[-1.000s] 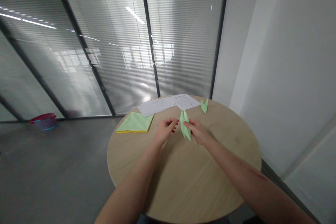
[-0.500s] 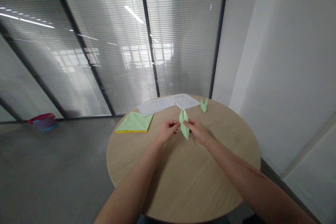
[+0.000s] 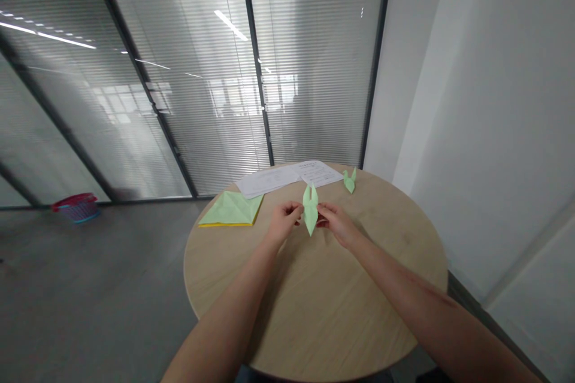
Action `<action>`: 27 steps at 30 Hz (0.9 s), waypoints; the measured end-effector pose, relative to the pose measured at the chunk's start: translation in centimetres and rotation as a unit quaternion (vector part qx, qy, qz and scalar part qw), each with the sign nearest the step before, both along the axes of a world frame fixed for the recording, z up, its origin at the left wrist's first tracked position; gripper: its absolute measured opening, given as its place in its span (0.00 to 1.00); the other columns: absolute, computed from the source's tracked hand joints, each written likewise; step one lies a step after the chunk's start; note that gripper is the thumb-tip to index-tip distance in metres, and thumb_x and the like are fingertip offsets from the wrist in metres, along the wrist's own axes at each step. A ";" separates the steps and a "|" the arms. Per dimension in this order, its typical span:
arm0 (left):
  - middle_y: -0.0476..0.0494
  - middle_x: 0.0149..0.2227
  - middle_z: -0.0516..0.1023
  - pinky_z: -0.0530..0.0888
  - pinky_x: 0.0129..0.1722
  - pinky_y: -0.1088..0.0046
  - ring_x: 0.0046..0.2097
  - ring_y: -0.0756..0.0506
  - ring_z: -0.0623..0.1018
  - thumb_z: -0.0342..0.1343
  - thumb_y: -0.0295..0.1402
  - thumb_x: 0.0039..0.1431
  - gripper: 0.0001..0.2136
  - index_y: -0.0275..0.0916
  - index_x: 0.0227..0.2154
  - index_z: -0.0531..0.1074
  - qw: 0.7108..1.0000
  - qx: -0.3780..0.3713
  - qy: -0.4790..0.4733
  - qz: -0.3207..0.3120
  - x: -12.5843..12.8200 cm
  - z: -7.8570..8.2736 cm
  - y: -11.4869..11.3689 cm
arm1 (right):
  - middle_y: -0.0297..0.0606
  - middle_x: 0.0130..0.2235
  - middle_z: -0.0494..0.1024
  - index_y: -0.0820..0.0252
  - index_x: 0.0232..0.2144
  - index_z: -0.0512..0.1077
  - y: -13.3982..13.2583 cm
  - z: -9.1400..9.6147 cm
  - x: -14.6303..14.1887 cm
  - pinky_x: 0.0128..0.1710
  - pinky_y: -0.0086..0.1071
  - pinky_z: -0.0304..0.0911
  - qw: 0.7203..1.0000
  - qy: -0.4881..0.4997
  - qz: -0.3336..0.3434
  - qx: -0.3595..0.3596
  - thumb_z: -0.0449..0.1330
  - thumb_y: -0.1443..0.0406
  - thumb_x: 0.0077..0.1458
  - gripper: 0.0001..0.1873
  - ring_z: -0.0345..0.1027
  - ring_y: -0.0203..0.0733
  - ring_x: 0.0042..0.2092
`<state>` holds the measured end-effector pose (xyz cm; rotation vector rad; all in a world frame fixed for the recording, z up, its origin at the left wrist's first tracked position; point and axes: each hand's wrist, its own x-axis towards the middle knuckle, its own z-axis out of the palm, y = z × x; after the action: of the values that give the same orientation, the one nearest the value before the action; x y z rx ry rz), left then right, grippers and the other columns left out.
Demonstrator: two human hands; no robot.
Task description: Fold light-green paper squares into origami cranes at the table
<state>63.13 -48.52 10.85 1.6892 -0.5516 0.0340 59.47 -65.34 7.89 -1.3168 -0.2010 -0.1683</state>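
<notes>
A light green folded paper piece, long and pointed at both ends, is held upright above the round wooden table. My left hand pinches its left side with closed fingers. My right hand pinches its right side, fingers also closed. The two hands nearly meet at the paper's middle, over the far half of the table.
A small green folded figure stands at the table's far right. White printed sheets lie at the far edge. A flat stack of green and yellow paper rests at the far left. A red basket sits on the floor by the glass wall.
My left hand has closed in and taken the paper's left side. The folded piece has shifted slightly left and up between both hands.
</notes>
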 end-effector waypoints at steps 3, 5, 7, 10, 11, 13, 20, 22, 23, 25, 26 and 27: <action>0.46 0.26 0.73 0.71 0.24 0.75 0.27 0.50 0.72 0.57 0.40 0.50 0.13 0.34 0.31 0.75 1.000 -0.003 0.005 -0.003 0.1 -0.1 0.0 | 0.39 0.34 0.77 0.59 0.34 0.75 0.0 0.3 -0.2 0.35 0.33 0.64 1.000 -0.009 0.003 -0.001 0.62 0.54 0.50 0.15 0.69 0.40 0.34; 0.45 0.27 0.74 0.72 0.24 0.74 0.27 0.49 0.72 0.58 0.40 0.50 0.13 0.34 0.32 0.76 1.000 -0.007 0.005 0.000 0.1 -0.1 -0.1 | 0.39 0.35 0.78 0.58 0.33 0.75 0.0 0.4 -0.3 0.37 0.34 0.64 1.000 -0.016 -0.001 -0.007 0.62 0.54 0.50 0.14 0.70 0.41 0.35; 0.44 0.28 0.75 0.73 0.25 0.74 0.28 0.49 0.73 0.58 0.40 0.50 0.14 0.34 0.34 0.76 1.000 -0.014 0.004 -0.002 0.1 -0.1 -0.1 | 0.39 0.37 0.78 0.57 0.34 0.76 -0.1 0.4 -0.2 0.38 0.35 0.64 1.000 -0.023 -0.009 -0.013 0.62 0.54 0.50 0.14 0.70 0.42 0.37; 0.42 0.31 0.77 0.74 0.27 0.72 0.30 0.48 0.74 0.59 0.40 0.51 0.14 0.34 0.35 0.76 0.999 -0.029 0.010 -0.010 -0.1 0.0 -0.2 | 0.40 0.39 0.78 0.57 0.36 0.76 -0.1 0.3 -0.2 0.40 0.37 0.65 0.999 -0.032 -0.015 -0.010 0.62 0.55 0.49 0.14 0.71 0.43 0.39; 0.42 0.32 0.77 0.75 0.28 0.72 0.32 0.47 0.75 0.59 0.40 0.51 0.14 0.34 0.35 0.76 0.999 -0.035 0.014 -0.014 -0.1 0.1 -0.2 | 0.40 0.39 0.78 0.56 0.36 0.76 0.0 0.3 -0.1 0.41 0.38 0.65 0.999 -0.033 -0.015 -0.006 0.63 0.56 0.49 0.14 0.71 0.43 0.39; 0.41 0.34 0.78 0.75 0.30 0.71 0.33 0.46 0.75 0.59 0.39 0.51 0.14 0.34 0.36 0.77 0.998 -0.047 0.018 -0.025 -0.2 0.2 -0.2 | 0.40 0.39 0.78 0.57 0.36 0.76 0.0 0.4 -0.2 0.43 0.39 0.65 0.999 -0.037 -0.013 0.002 0.63 0.57 0.49 0.13 0.71 0.43 0.40; 0.40 0.35 0.79 0.74 0.34 0.69 0.34 0.45 0.76 0.61 0.35 0.48 0.13 0.34 0.37 0.77 0.997 -0.065 0.016 -0.040 -0.1 0.1 -0.2 | 0.40 0.41 0.78 0.57 0.37 0.77 0.1 0.7 -0.4 0.49 0.41 0.62 0.997 -0.071 0.012 -0.015 0.63 0.59 0.49 0.13 0.70 0.44 0.44; 0.41 0.36 0.79 0.73 0.36 0.68 0.35 0.45 0.77 0.61 0.33 0.47 0.13 0.34 0.37 0.77 0.997 -0.067 0.007 -0.035 0.1 -0.1 -0.2 | 0.40 0.42 0.78 0.57 0.37 0.77 0.0 0.7 -0.5 0.50 0.41 0.61 0.996 -0.078 0.001 -0.037 0.64 0.59 0.48 0.13 0.70 0.45 0.45; 0.41 0.35 0.79 0.73 0.37 0.68 0.35 0.45 0.76 0.62 0.33 0.47 0.13 0.34 0.36 0.76 0.997 -0.066 0.000 -0.029 0.2 -0.1 -0.2 | 0.39 0.42 0.79 0.56 0.37 0.77 -0.1 0.7 -0.5 0.51 0.41 0.60 0.996 -0.079 -0.007 -0.051 0.64 0.59 0.47 0.13 0.70 0.45 0.45; 0.42 0.34 0.79 0.72 0.38 0.68 0.35 0.46 0.76 0.62 0.32 0.46 0.12 0.35 0.36 0.76 0.998 -0.066 -0.010 -0.015 0.3 -0.2 -0.2 | 0.39 0.42 0.79 0.56 0.37 0.77 -0.1 0.8 -0.5 0.51 0.41 0.60 0.994 -0.077 -0.021 -0.075 0.64 0.60 0.46 0.13 0.70 0.45 0.45; 0.42 0.34 0.79 0.72 0.38 0.68 0.35 0.46 0.76 0.61 0.31 0.45 0.12 0.35 0.36 0.76 0.998 -0.068 -0.013 -0.012 0.3 -0.2 -0.2 | 0.39 0.41 0.79 0.56 0.37 0.77 -0.1 0.8 -0.5 0.50 0.41 0.60 0.993 -0.075 -0.026 -0.082 0.65 0.60 0.46 0.13 0.71 0.45 0.44; 0.43 0.34 0.79 0.72 0.38 0.68 0.35 0.46 0.76 0.61 0.30 0.45 0.12 0.35 0.36 0.76 0.997 -0.069 -0.014 -0.011 0.3 -0.2 -0.2 | 0.39 0.41 0.79 0.56 0.36 0.77 -0.1 0.7 -0.5 0.50 0.41 0.60 0.993 -0.073 -0.032 -0.083 0.65 0.61 0.45 0.13 0.71 0.46 0.44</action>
<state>63.43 -48.72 10.61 1.5497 -0.5752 0.0778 59.01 -65.44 8.63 -1.4783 -0.3029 -0.3085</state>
